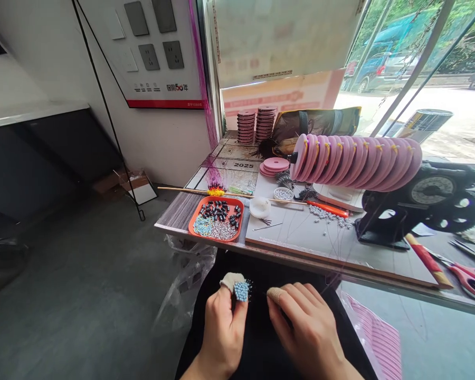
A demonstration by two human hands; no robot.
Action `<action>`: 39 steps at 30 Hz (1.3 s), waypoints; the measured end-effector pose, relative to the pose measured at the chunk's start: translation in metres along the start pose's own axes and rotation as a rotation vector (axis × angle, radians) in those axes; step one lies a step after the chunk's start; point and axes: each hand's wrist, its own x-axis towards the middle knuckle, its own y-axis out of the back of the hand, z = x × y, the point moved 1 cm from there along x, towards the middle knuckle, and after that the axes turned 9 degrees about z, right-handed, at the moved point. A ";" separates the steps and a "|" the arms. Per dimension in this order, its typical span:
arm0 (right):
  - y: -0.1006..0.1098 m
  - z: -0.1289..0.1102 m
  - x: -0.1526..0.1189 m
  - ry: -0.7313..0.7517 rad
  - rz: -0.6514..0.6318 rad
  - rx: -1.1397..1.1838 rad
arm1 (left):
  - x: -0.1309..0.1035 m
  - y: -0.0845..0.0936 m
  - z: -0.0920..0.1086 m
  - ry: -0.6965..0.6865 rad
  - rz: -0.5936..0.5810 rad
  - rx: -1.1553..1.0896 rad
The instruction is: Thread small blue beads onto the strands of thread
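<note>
Over my lap, my left hand (225, 323) pinches a small cluster of blue beads (241, 291) with dark tips sticking out on its right side. A pale wrap (231, 280) covers the index fingertip of that hand. To its right, my right hand (306, 322) is closed with thumb and index finger together; a tan band circles its index finger. Whatever lies in that pinch is too small or hidden to make out. The two hands are apart. Beyond them, an orange tray (193, 232) with black, turquoise and silvery beads rests near the table's edge.
A black stand with gears (396, 216) carries a row of pink discs (356, 161) on the right. Pink-handled scissors (473, 277), an orange cutter (328, 209) and loose grey beads (330, 215) lie on the table. A thin stick (174, 189) overhangs the left edge.
</note>
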 end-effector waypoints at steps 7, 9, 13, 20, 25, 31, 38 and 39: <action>-0.003 -0.001 0.000 -0.004 -0.020 -0.067 | -0.001 0.003 0.002 -0.015 0.008 -0.050; -0.003 0.000 0.000 -0.016 -0.015 -0.072 | -0.001 0.004 0.001 -0.016 0.018 -0.064; -0.001 0.000 0.001 -0.035 0.006 -0.069 | -0.001 0.004 0.000 -0.006 0.023 -0.073; 0.008 -0.004 0.005 0.047 0.034 0.079 | 0.004 -0.001 0.000 0.048 0.075 -0.081; 0.008 -0.005 0.007 0.064 0.051 0.069 | 0.008 -0.005 -0.002 0.428 -0.016 -0.409; 0.005 -0.003 0.005 0.066 0.035 0.055 | 0.011 -0.007 -0.005 1.051 -0.284 -0.931; 0.005 -0.003 0.004 0.072 0.031 0.065 | 0.011 -0.006 -0.005 1.242 -0.339 -1.115; 0.005 -0.003 0.005 0.073 0.033 0.063 | 0.011 -0.006 -0.005 1.246 -0.339 -1.125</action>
